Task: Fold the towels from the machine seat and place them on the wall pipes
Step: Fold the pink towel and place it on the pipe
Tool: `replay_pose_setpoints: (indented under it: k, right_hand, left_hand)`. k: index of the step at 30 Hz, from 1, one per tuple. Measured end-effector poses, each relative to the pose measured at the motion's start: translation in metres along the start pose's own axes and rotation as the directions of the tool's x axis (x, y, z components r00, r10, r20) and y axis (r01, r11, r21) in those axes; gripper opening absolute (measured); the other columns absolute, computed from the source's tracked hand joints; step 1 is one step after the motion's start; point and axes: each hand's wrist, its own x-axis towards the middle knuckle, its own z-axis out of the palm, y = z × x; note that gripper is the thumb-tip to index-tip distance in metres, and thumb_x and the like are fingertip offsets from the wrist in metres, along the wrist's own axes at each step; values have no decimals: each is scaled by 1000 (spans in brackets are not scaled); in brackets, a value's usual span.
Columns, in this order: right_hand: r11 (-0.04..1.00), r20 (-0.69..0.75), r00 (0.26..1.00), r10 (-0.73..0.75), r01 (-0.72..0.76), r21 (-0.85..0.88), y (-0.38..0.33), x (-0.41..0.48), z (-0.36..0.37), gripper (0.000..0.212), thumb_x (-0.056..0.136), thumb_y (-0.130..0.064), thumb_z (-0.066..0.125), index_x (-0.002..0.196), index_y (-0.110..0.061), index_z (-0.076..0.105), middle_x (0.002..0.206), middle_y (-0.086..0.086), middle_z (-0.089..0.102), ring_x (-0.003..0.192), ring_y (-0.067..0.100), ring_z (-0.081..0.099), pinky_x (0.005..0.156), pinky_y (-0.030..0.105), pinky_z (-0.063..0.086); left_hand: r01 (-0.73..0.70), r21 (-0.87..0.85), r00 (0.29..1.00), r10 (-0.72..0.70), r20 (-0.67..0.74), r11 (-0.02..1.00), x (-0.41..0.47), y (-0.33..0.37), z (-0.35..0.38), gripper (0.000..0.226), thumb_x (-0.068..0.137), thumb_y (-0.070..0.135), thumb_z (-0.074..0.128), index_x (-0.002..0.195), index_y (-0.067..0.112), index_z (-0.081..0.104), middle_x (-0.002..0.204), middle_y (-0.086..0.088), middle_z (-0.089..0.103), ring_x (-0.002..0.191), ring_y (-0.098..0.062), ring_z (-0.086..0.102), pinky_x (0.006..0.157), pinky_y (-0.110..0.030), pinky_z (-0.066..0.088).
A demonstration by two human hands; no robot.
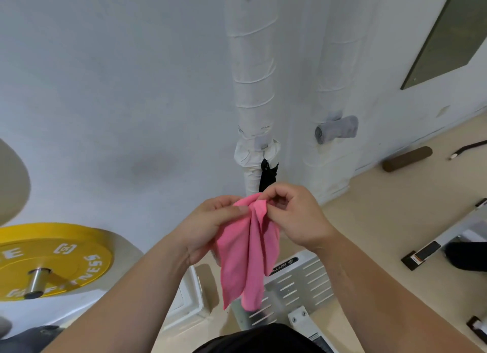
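Note:
A pink towel (247, 252) hangs in front of me, pinched at its top edge by both hands. My left hand (208, 226) grips the top left part with thumb on the cloth. My right hand (295, 215) pinches the top right corner between thumb and fingers. The cloth droops in loose vertical folds. Two white wrapped wall pipes rise behind, the left pipe (254, 76) and the right pipe (334, 70). A rolled grey towel (337, 130) rests against the right pipe. A black cloth (267, 176) hangs on the left pipe, just above my hands.
A yellow weight plate (58, 257) on a metal peg sits at the lower left. A white slotted machine base (297, 286) lies below the towel. A brown foam roller (407, 159) lies on the beige floor at the right, near a white machine frame (458, 236).

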Motion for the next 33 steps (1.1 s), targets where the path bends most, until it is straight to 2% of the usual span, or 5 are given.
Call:
replay_pose_setpoints:
  k: [6,16,21,28,33]
  right_hand:
    - [997,-27,999,34,-33,65,-4,6,-14,6,69,-16,75,70,-21,72,79,20,68,73,21,58,72,46,51]
    - [990,-59,997,41,-48,-131,4,5,-16,26,88,0,66,64,-5,60,104,5,57,95,11,58,80,7,38]
    - [995,22,999,-33,35,-95,3,-1,-18,30,99,-12,61,70,-9,61,75,-4,59,71,6,55,73,16,41]
    - [996,134,989,-54,63,-62,-10,-5,-12,15,96,-12,67,83,-19,67,73,4,62,72,6,55,70,19,44]
    - [999,-20,999,-36,36,-1,-15,-3,-9,18,88,-18,78,78,-15,64,72,22,58,62,15,47,59,29,41]
  left_hand:
    - [199,-135,978,-206,-42,971,2,1,-10,19,96,15,55,96,3,70,80,-11,63,66,-22,59,60,-32,54]
    - [-148,46,960,155,-233,988,14,0,5,16,97,8,61,103,-6,66,80,-16,64,64,-24,58,62,-32,49]
    - [-198,142,914,235,-331,970,17,2,12,19,101,15,58,95,1,69,81,-14,63,71,-24,57,66,-39,50]
    - [-265,284,947,305,-104,921,5,3,26,25,101,22,61,94,4,77,75,-17,52,69,-26,38,61,-41,31]
    - [-288,284,947,317,-59,914,-4,9,32,25,102,11,56,99,13,81,81,-13,74,68,-17,61,62,-27,49]
